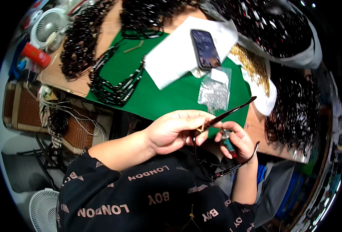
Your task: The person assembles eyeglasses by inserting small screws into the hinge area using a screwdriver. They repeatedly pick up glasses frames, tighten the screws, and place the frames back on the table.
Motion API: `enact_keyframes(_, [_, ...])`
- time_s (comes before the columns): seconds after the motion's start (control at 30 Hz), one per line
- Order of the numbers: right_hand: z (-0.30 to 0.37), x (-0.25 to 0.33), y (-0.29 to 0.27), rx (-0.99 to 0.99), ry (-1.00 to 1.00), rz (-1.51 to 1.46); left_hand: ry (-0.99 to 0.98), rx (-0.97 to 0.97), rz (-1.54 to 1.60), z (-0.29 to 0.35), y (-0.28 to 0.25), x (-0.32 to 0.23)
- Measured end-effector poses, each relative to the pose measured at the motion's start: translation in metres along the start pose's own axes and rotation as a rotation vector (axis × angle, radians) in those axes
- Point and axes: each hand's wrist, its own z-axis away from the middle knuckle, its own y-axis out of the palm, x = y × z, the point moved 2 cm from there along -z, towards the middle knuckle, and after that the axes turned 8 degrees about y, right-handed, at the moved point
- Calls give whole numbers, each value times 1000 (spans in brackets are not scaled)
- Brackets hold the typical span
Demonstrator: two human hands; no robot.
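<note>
My left hand [178,129] pinches a dark brown eyeglass frame [205,166] near one hinge, above my lap. One temple arm [236,108] points up to the right, while the other reaches down and across below my right wrist. A small gold-coloured piece [201,128] shows at the pinched hinge. In my right hand [238,141], curled fingers grip a short green tool handle [228,144] with a metal cap and a red end; its exact kind is unclear. The right fingertips are close beside the hinge.
A green mat [151,104] covers part of the wooden table. On it lie dark eyeglass frames [117,92], a clear bag of small silvery parts [214,91] and white sheeting [167,58] under a phone [205,48]. Gold-coloured pieces [256,69] and more dark frames [290,112] lie at right.
</note>
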Motion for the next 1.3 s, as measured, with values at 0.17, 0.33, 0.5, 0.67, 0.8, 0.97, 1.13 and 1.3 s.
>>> enact_keyframes(0.17, [1,5,-44,-289,-117,102,556,51,-1053,59,38,-69])
enact_keyframes(0.33, [-6,5,-63,-337,-79,135,666,-759,-2133,122,15,-77])
enact_keyframes(0.5, [-6,3,-66,-298,-113,144,350,-908,-2058,133,-1,-61])
enact_keyframes(0.67, [-3,1,-74,-320,-152,96,452,-827,-2145,92,-33,-80])
enact_keyframes(0.8, [-4,0,-72,-343,-165,84,666,-683,-2321,60,-69,-99])
enact_keyframes(0.97, [4,-8,-92,-392,-193,-2,780,-532,-2175,66,-75,-133])
enact_keyframes(1.13, [3,21,-43,-644,57,-90,623,-1354,-2393,119,-143,-251])
enact_keyframes(1.3, [4,18,-46,-676,11,-93,528,-1354,-2363,140,-167,-294])
